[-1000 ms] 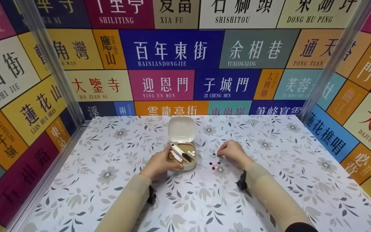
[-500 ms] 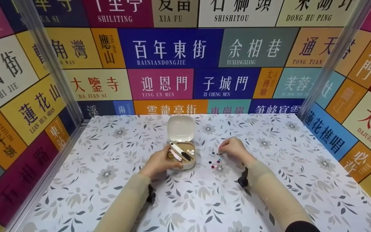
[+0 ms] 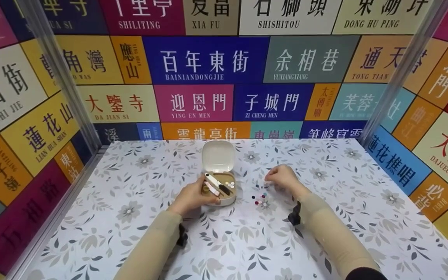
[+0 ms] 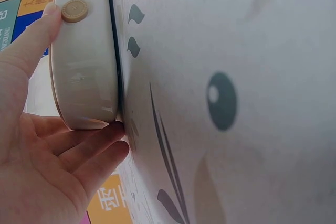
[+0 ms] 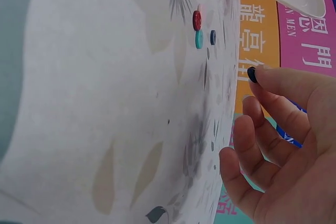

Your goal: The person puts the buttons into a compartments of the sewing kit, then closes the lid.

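Observation:
A small cream box stands on the table with its lid raised. My left hand grips its left side, the thumb at the front beside a tan button-shaped catch and fingers around the side. Inside lie a slim white-and-black tool and several small white discs. To the right of the box, my right hand pinches a dark navy button between thumb and forefinger, above the cloth. Near it lie a red button, a teal button and another navy button.
A white cloth printed with grey leaves and flowers covers the table. Some printed dots resemble buttons. Walls of colourful lettered panels enclose the back and both sides, with clear upright strips at the corners.
The right fingertips have shifted slightly up and right, away from the loose buttons. A small dark spot under them earlier no longer shows on the cloth. The left hand keeps its grip.

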A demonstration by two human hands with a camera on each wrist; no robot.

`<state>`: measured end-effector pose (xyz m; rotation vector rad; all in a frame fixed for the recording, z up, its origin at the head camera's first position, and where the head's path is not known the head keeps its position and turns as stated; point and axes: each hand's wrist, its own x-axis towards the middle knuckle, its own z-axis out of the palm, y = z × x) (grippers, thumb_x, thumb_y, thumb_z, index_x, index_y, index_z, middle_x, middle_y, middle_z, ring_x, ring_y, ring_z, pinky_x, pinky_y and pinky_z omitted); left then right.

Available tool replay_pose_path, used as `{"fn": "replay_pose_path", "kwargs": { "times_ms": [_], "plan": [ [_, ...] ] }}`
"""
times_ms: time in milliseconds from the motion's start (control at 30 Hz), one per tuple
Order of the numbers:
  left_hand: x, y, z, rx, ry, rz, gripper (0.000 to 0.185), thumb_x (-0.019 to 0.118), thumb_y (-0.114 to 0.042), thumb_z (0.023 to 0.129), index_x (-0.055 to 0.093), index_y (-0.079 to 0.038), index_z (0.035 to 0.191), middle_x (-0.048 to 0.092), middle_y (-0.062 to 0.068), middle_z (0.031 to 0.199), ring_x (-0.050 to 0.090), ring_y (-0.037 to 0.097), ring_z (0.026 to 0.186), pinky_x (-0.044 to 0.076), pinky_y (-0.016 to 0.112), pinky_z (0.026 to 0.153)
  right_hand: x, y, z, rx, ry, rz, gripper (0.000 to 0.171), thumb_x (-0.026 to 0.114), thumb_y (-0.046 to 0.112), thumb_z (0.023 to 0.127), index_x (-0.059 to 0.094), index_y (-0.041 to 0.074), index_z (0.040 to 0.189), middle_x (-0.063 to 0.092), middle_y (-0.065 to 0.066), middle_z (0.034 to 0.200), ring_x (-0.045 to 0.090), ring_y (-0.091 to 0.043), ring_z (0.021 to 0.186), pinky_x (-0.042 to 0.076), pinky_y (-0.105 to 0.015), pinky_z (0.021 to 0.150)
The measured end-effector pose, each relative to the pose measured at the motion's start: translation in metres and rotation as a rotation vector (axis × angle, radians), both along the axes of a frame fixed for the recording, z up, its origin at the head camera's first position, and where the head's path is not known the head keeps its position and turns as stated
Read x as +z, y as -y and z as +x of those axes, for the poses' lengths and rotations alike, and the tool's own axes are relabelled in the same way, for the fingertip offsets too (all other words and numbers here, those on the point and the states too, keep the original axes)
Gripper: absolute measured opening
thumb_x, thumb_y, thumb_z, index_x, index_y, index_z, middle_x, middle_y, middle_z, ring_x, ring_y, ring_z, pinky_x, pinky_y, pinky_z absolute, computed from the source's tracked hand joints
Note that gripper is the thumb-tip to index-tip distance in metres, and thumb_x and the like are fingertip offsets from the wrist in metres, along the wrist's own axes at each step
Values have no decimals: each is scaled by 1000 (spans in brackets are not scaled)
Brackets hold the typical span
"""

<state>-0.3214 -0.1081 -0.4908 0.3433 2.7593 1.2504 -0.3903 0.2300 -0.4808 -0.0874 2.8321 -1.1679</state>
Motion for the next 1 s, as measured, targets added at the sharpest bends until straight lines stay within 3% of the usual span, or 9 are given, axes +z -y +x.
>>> {"fn": "replay_pose_path", "kwargs": {
  "times_ms": [533, 833, 1000],
  "plan": [
    [-1, 0, 1, 10, 33, 27, 120, 88, -48, 62, 21, -14, 155, 42, 15, 148, 41, 33, 132, 25, 49, 113, 3, 0, 1, -23, 8, -88, 12, 73, 16, 84, 75, 6, 89, 70, -7, 89, 60, -24, 77, 50, -30, 61],
    [0, 0, -1, -6, -11, -22, 115, 86, -49, 65, 26, -10, 154, 47, 17, 144, 47, 34, 128, 32, 47, 110, 7, 0, 2, 39, -13, -70, 12, 71, 17, 86, 76, 6, 90, 71, -7, 96, 63, -33, 94, 53, -36, 74],
    [1, 0, -1, -1, 3, -15, 116, 87, -50, 64, 24, -12, 155, 46, 15, 145, 45, 33, 129, 30, 47, 110, 6, 2, 1, 36, -12, -66, 11, 72, 17, 85, 76, 8, 88, 71, -8, 93, 62, -25, 81, 51, -31, 68]
  ]
}}
